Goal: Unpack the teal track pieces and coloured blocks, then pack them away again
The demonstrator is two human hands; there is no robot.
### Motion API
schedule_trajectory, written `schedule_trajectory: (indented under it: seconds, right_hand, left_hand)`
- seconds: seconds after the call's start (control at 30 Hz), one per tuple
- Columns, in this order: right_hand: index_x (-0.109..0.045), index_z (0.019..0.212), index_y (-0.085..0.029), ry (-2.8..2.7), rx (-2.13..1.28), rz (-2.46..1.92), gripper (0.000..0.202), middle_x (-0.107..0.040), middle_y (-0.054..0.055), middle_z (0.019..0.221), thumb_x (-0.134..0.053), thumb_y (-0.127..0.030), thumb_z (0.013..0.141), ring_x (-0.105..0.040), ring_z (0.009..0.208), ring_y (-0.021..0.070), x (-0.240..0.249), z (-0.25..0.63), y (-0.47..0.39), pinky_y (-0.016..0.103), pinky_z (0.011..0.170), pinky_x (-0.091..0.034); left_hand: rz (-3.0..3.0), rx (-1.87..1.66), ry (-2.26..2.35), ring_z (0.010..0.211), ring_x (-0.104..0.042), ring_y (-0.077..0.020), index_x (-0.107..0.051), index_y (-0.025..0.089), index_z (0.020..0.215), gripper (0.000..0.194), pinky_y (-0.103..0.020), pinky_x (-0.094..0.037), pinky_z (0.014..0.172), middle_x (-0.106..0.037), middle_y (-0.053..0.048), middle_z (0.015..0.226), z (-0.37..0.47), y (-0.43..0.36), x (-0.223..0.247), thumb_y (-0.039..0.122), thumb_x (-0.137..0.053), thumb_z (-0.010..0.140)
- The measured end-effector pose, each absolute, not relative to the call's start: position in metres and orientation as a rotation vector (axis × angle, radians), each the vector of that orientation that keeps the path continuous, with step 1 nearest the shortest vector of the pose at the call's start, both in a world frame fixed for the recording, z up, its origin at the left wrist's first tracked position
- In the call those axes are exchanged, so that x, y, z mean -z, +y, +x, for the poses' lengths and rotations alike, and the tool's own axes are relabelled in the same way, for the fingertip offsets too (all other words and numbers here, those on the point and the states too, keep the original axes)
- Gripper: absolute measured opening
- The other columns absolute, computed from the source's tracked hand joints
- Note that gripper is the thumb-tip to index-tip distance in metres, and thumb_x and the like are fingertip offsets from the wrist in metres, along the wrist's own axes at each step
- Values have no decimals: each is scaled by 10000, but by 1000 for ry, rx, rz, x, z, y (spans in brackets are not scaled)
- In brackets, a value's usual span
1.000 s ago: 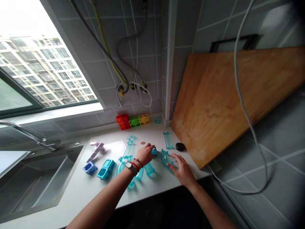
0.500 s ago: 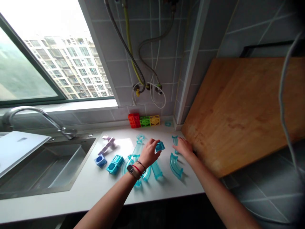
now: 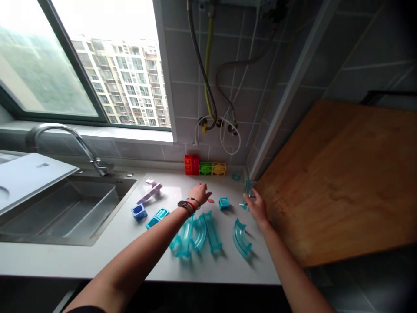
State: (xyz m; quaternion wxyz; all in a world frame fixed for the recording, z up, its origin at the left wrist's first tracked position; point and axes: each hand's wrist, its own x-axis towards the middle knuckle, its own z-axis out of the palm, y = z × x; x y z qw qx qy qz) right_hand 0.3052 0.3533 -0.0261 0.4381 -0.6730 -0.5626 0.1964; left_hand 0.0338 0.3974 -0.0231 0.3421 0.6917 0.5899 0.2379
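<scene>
My right hand point(image 3: 257, 206) grips a short clear-blue track piece point(image 3: 248, 188), lifted upright near the wooden board. My left hand point(image 3: 199, 193) is over the back of the counter, thumb apart from the other fingers, with no held thing visible; its fingers are partly hidden. A teal cube block point(image 3: 224, 203) stands on the counter between my hands. Below my left wrist lie several clear-blue tracks, one a straight track point(image 3: 212, 232). A curved track point(image 3: 241, 239) rests nearer my right forearm.
Red point(image 3: 191, 165), green point(image 3: 205, 168) and yellow blocks point(image 3: 219, 168) line the back wall. Left of the tracks are a teal double block point(image 3: 157, 218), a blue block point(image 3: 139, 211) and a lilac piece point(image 3: 150, 194). A sink point(image 3: 94, 232) is at left; a wooden board point(image 3: 342, 182) leans at right.
My left hand has let go of the teal cube block, which now stands on the counter, and moved left. My right hand has raised the short track piece. The view has shifted.
</scene>
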Motion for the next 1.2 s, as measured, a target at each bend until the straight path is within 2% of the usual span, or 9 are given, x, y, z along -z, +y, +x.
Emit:
schedule_trajectory:
  seconds: [0.1, 0.2, 0.43, 0.57, 0.7, 0.83, 0.93, 1.0, 1.2]
  right_hand:
    - [-602, 1330, -119, -1263, -812, -1451, 731, -676, 46, 887, -595, -642, 819, -622, 626, 164, 16, 280, 355, 252, 501, -471]
    - [-667, 1186, -143, -1167, -1081, -1253, 611, -630, -10, 758, -658, -602, 784, -584, 577, 132, 7, 240, 354, 232, 506, -470]
    - [-662, 1160, -137, -1063, -1439, -987, 500, -682, 6, 710, -696, -459, 779, -649, 630, 167, 0, 151, 328, 289, 621, -546]
    - [-667, 1125, -160, -1019, -1472, -967, 444, -747, 38, 817, -721, -446, 790, -659, 685, 160, 1, 140, 320, 261, 625, -530]
    - [-675, 1007, -166, -950, -1471, -1045, 382, -783, 74, 920, -744, -470, 787, -630, 627, 133, 2, 148, 324, 228, 540, -487]
    - [-687, 1037, -170, -964, -1498, -1057, 405, -788, 98, 1037, -768, -474, 782, -660, 670, 150, -1, 146, 319, 232, 528, -494]
    - [-679, 1172, -182, -1013, -1507, -1018, 456, -777, 99, 1135, -765, -451, 814, -688, 782, 163, -7, 137, 307, 231, 580, -517]
    - [-661, 1252, -184, -1070, -1528, -977, 499, -766, 107, 1187, -762, -437, 834, -704, 858, 179, -11, 131, 298, 245, 633, -543]
    - [-625, 1343, -173, -1163, -1527, -918, 585, -690, 138, 1350, -778, -439, 845, -707, 1121, 271, -15, 119, 273, 372, 878, -598]
  left_hand:
    - [1616, -584, 1535, 1114, -661, -254, -622, 197, 1285, 347, -445, -583, 913, -638, -103, 1304, -17, 394, 21, 338, -660, 970]
    - [1460, -463, 1543, 1071, -672, -247, -621, 176, 1281, 357, -453, -591, 895, -649, -106, 1277, -46, 391, 21, 350, -656, 972]
    - [1203, -275, 1584, 1073, -673, -249, -618, 164, 1281, 361, -459, -590, 898, -650, -107, 1277, -46, 406, 27, 350, -653, 974]
    - [1118, -388, 1514, 1053, -677, -241, -615, 164, 1283, 361, -446, -596, 881, -653, -107, 1266, -48, 404, 22, 355, -646, 979]
    - [1085, -557, 1429, 1044, -675, -237, -616, 164, 1279, 355, -440, -596, 874, -650, -105, 1263, -55, 394, 7, 354, -644, 980]
    - [1096, -754, 1268, 973, -690, -213, -624, 160, 1101, 285, -373, -601, 788, -681, -81, 1141, -59, 369, -15, 387, -689, 941]
    - [1094, -871, 1144, 939, -705, -204, -534, 194, 916, 381, -325, -592, 735, -698, -59, 1065, -61, 340, -30, 495, -758, 855]
    - [1090, -925, 1101, 931, -708, -205, -490, 205, 875, 452, -314, -588, 720, -701, -53, 1035, -63, 321, -39, 548, -778, 811]
    - [1103, -975, 1090, 895, -697, -203, -517, 192, 832, 454, -296, -595, 679, -674, -33, 927, -67, 279, -56, 530, -812, 765]
